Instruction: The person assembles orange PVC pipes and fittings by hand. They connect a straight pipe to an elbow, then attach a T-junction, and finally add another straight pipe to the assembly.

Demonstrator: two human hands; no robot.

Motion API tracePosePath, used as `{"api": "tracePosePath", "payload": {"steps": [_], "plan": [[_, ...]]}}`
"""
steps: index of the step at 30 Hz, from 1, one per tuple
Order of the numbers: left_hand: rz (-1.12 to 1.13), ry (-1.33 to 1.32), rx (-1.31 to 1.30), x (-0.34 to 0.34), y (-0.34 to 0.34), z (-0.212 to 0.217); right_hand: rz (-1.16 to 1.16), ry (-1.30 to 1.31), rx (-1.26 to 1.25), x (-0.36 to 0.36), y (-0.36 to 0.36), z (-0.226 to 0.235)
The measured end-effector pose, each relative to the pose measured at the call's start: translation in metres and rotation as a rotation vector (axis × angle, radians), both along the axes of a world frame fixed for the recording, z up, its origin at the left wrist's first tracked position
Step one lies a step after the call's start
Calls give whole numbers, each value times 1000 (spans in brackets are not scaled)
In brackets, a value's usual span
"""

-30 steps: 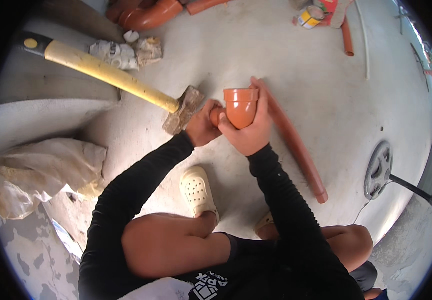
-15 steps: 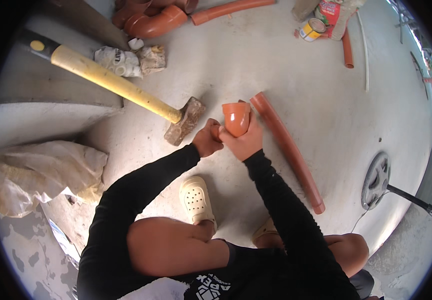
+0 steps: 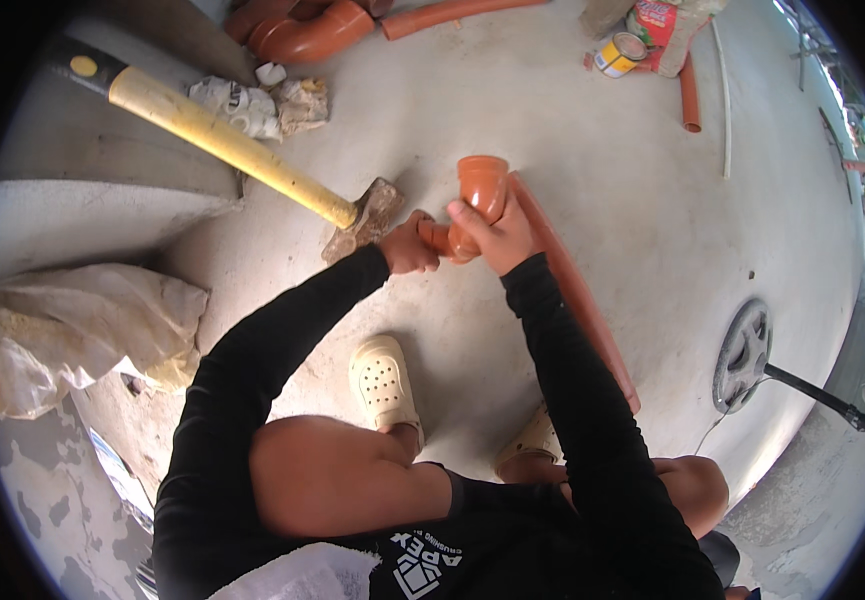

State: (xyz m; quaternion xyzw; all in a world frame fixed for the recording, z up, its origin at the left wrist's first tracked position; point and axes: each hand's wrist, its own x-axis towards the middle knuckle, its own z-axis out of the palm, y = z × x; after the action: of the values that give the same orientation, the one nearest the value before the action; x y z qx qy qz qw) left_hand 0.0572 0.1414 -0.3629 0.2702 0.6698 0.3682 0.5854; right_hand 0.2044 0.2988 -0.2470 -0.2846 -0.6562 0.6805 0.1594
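Between my hands is an orange plastic pipe fitting (image 3: 482, 182), its wide socket end pointing up and away from me. My right hand (image 3: 510, 238) wraps round its right side, with the thumb across the front. At its lower left, my left hand (image 3: 408, 248) grips the narrower branch that sticks out sideways; the palm hides that branch's end. Just left of my left hand lies the rusty head of a sledgehammer (image 3: 368, 214) with a yellow handle. A long orange pipe (image 3: 580, 295) lies on the floor to the right, partly covered by my right hand and sleeve.
Large orange pipe bends (image 3: 317, 35) and a pipe length (image 3: 457, 16) lie at the far left. A yellow can (image 3: 619, 55) stands by a bag at the far right. A crumpled sack (image 3: 87, 330) sits left; a round stand base (image 3: 742, 355) stands right.
The fitting has moved slightly away from me and turned, so its side branch now shows between my hands. My right thumb now lies across its front.
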Motion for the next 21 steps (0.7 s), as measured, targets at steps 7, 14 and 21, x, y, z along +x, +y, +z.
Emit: {"api": "tracePosePath", "payload": {"steps": [7,14,21], "plan": [[-90,56,-36,-12,9,8,111,11,-85,4,11,12],[117,149,47,-16,23,16,31,-13,-374,-19,53,7],[142,213,-23,-16,50,27,-149,-87,-588,-46,87,-11]]}}
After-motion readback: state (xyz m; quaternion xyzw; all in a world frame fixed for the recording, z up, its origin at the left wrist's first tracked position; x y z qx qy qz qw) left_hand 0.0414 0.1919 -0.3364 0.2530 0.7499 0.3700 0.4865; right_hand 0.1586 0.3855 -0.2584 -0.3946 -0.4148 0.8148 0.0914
